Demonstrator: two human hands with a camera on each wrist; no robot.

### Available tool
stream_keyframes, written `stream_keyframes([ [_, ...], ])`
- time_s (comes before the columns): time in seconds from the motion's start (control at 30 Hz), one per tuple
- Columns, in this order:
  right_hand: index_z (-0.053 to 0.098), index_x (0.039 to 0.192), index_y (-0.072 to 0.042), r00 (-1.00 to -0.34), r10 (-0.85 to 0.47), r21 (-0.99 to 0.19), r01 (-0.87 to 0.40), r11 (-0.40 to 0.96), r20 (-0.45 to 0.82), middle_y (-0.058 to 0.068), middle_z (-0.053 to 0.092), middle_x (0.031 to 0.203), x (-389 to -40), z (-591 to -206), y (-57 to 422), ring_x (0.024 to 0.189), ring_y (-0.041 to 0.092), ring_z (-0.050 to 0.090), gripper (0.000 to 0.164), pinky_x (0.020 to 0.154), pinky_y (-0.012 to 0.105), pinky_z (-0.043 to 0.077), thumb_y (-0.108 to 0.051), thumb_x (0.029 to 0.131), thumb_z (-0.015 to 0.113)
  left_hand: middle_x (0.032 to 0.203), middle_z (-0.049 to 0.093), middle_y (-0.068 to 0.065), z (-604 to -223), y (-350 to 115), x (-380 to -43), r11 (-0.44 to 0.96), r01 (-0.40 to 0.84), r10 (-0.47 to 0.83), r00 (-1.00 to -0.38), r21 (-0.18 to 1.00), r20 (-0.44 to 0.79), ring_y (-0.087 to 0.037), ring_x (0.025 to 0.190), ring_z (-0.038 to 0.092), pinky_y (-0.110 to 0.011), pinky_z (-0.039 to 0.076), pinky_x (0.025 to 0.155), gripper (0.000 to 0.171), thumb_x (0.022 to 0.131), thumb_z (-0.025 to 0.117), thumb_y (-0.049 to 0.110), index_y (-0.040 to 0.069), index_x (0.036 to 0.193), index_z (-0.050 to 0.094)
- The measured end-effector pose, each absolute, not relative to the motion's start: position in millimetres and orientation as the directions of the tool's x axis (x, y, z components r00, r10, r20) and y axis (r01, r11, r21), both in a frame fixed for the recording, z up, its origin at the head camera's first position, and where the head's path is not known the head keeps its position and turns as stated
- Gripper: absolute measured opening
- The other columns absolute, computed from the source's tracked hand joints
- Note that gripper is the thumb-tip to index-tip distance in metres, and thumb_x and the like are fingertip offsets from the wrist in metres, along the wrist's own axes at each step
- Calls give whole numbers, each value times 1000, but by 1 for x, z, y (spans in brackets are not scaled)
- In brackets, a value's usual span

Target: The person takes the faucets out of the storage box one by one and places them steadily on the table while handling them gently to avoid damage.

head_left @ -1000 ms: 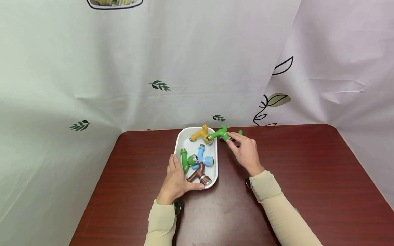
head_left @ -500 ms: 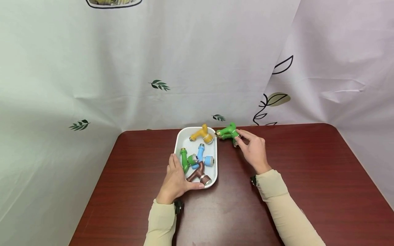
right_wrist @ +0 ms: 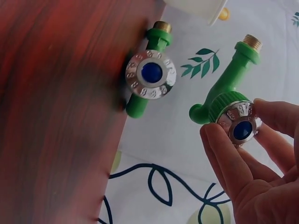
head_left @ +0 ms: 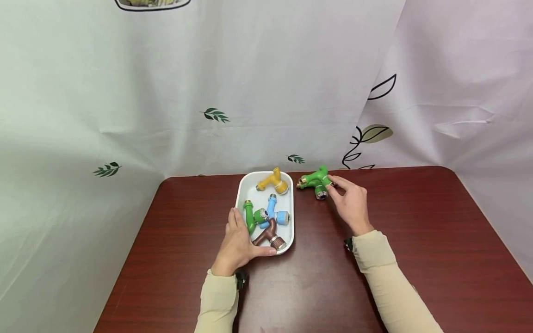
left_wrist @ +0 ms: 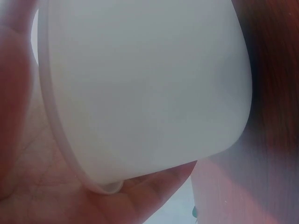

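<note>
Green tap (right_wrist: 233, 74), pinched by its handle between thumb and fingers of my right grip (head_left: 351, 201). It was overhanging the tray's right rim a second ago; now it's right of the tray, near another green tap (right_wrist: 156, 44). Right-wrist view shows a gap between those two; touching the surface or not, can't tell. Means, I'd judge, this one is fully out of the tray, no longer half over it. Left grip (head_left: 236, 243) holds the near-left corner of the white tray (head_left: 250, 185), unmoved. Inside: yellow, blue, darker green, brown taps. Edges: tray rim close on the left, surface's (head_left: 316, 286) back edge just behind, cloth (head_left: 270, 92) beyond. More room rightward and toward me.
</note>
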State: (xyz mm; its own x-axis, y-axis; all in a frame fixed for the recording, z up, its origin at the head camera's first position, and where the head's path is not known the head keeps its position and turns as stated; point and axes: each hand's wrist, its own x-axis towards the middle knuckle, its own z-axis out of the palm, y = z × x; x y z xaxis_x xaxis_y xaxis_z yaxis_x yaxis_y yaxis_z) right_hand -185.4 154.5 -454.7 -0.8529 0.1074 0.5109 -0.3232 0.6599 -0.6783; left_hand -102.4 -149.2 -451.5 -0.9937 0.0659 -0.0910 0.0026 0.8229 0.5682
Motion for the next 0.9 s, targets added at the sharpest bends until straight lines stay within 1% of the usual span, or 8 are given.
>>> stream_keyframes([
  [0.17, 76, 116, -5, -856, 135, -689, -297, 662, 499, 14, 73, 114, -185, -457, 162, 105, 34, 69, 29, 91, 51, 50, -11, 87, 78, 159, 6, -36, -452, -149, -102, 827, 10, 69, -994, 563, -84, -56, 142, 23, -56, 33, 111, 154, 54, 96, 56, -18, 152, 2],
  [0.43, 77, 113, -4, -840, 167, -681, -284, 675, 516, 15, 74, 109, -186, -459, 175, 91, 34, 73, 27, 85, 51, 49, -10, 87, 78, 160, 4, -36, -452, -150, -102, 824, 10, 71, -994, 566, -86, -56, 142, 22, -57, 34, 111, 154, 55, 95, 56, -17, 152, 1],
  [0.57, 77, 113, -5, -842, 182, -684, -266, 679, 508, 15, 74, 109, -187, -461, 181, 91, 34, 73, 27, 83, 51, 48, -11, 87, 78, 160, 4, -36, -452, -150, -102, 825, 11, 71, -994, 565, -84, -56, 142, 22, -57, 33, 111, 154, 55, 95, 56, -18, 152, 1],
  [0.73, 77, 114, -5, -853, 199, -693, -232, 682, 482, 15, 74, 109, -186, -462, 186, 97, 37, 71, 27, 87, 51, 44, -10, 88, 77, 160, 5, -36, -452, -150, -103, 830, 10, 69, -994, 558, -84, -55, 142, 22, -56, 33, 112, 155, 55, 95, 57, -18, 152, 1],
  [0.9, 77, 115, -6, -861, 214, -699, -204, 685, 461, 15, 74, 108, -185, -464, 191, 88, 37, 71, 27, 90, 52, 41, -10, 89, 76, 159, 5, -37, -453, -149, -103, 833, 10, 68, -994, 554, -85, -56, 142, 23, -56, 33, 112, 155, 54, 95, 57, -18, 152, 2],
])
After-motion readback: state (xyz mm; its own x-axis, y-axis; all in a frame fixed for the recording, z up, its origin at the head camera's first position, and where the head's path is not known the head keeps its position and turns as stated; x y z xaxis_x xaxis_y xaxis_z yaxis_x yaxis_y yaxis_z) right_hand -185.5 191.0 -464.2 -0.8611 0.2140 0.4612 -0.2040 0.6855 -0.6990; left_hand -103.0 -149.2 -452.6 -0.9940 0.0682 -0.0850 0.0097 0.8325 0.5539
